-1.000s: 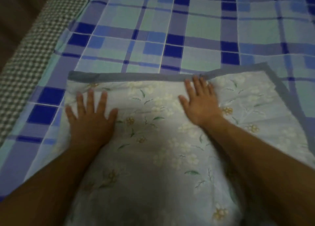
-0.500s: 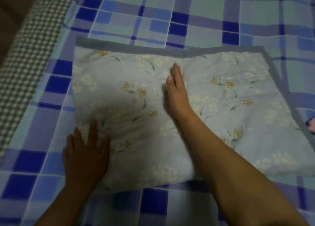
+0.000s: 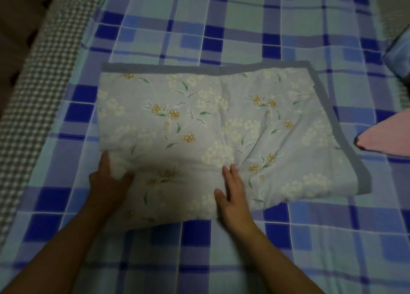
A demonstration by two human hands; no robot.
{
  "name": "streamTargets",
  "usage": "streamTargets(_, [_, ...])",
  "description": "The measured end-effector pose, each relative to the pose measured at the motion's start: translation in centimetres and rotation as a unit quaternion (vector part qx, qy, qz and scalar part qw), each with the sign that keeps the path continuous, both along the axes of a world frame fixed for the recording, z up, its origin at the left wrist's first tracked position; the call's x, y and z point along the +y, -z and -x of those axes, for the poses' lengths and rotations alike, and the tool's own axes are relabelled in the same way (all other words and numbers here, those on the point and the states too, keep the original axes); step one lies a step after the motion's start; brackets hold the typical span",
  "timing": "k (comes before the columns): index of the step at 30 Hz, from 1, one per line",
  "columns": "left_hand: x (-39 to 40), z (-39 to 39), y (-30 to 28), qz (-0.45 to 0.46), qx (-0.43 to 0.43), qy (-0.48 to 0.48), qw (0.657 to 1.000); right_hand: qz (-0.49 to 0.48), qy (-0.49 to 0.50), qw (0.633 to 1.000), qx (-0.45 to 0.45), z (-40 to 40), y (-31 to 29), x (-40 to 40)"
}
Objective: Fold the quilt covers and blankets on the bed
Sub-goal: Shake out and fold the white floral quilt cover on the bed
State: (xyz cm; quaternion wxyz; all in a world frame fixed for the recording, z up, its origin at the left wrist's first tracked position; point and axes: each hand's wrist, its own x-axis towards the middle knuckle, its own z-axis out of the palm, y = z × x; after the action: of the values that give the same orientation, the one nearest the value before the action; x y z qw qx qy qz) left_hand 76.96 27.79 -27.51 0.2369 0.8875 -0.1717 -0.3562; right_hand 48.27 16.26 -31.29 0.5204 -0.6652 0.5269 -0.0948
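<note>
A pale floral quilt (image 3: 221, 120) with a grey border lies folded into a rectangle in the middle of the bed. My left hand (image 3: 108, 182) is at its near left corner, fingers tucked under the fabric and thumb on top, gripping the edge. My right hand (image 3: 233, 194) lies flat on the quilt's near edge, fingers together and pointing away from me, holding nothing.
The blue and green plaid bed sheet (image 3: 244, 27) covers the bed. A grey checked strip (image 3: 33, 98) runs along the left side. A pink cloth (image 3: 386, 138) and a blue pillow corner (image 3: 399, 56) lie at the right edge.
Both hands have slid back from the quilt's far edge to its near edge. My left hand has gone from flat pressing to gripping the near left corner.
</note>
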Motion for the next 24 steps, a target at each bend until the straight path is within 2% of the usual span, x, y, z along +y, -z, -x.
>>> streamTargets(1, [0.2, -0.3, -0.7, 0.016, 0.062, -0.093, 0.994, -0.031, 0.020, 0.999, -0.016, -0.4, -0.5, -0.2])
streamTargets(2, [0.3, -0.6, -1.6, 0.026, 0.155, -0.204, 0.966, -0.058, 0.045, 0.997, -0.035, -0.4, -1.1, -0.4])
streamTargets(3, [0.5, -1.1, -2.5, 0.032, 0.247, -0.273, 0.929, -0.071, 0.060, 0.995, -0.038, -0.3, -1.8, -0.6])
streamTargets(4, [0.4, -0.9, -4.3, 0.037, 0.310, -0.288, 0.905, -0.071, 0.056, 0.996, -0.010, -0.1, -2.6, -1.2])
streamTargets(5, [0.3, -0.5, -6.1, 0.052, 0.346, -0.263, 0.899, -0.066, 0.028, 0.997, 0.036, 0.0, -3.3, -2.0])
streamTargets(7, [-1.0, 0.2, -8.9, 0.045, 0.348, -0.220, 0.910, -0.072, -0.077, 0.985, 0.140, -0.2, -4.9, -4.2])
streamTargets(9, [-3.4, 1.8, -12.4, 0.084, 0.321, -0.191, 0.924, -0.101, -0.208, 0.948, 0.219, -0.3, -7.6, -7.0])
streamTargets(11, [-6.9, 4.7, -15.7, 0.135, 0.253, -0.166, 0.944, -0.143, -0.270, 0.928, 0.214, 0.4, -10.4, -10.3])
streamTargets(12, [-8.8, 6.3, -16.8, 0.164, 0.219, -0.153, 0.950, -0.185, -0.249, 0.935, 0.170, 1.2, -12.1, -12.1])
streamTargets(14, [-13.1, 10.7, -18.5, 0.212, 0.171, -0.090, 0.958, -0.291, -0.100, 0.951, -0.003, 3.3, -15.1, -16.2])
streamTargets(16, [-18.0, 16.0, -18.8, 0.228, 0.150, -0.015, 0.962, -0.345, 0.025, 0.920, -0.183, 6.2, -17.7, -20.4])
streamTargets(18, [-23.5, 22.1, -17.6, 0.228, 0.131, 0.051, 0.964, -0.338, 0.063, 0.903, -0.259, 8.9, -19.4, -24.5])
streamTargets(20, [-27.9, 28.9, -15.1, 0.209, 0.141, 0.115, 0.961, -0.302, 0.051, 0.918, -0.251, 10.7, -19.1, -28.0])
streamTargets(21, [-29.4, 31.8, -13.5, 0.191, 0.173, 0.146, 0.955, -0.272, 0.044, 0.934, -0.227, 11.4, -18.3, -29.3])
streamTargets(23, [-30.5, 35.4, -10.5, 0.158, 0.200, 0.224, 0.941, -0.166, 0.047, 0.979, -0.109, 12.0, -14.9, -31.1])
streamTargets(24, [-29.9, 36.0, -8.9, 0.157, 0.140, 0.278, 0.937, -0.112, 0.042, 0.992, -0.031, 12.3, -12.9, -31.5])
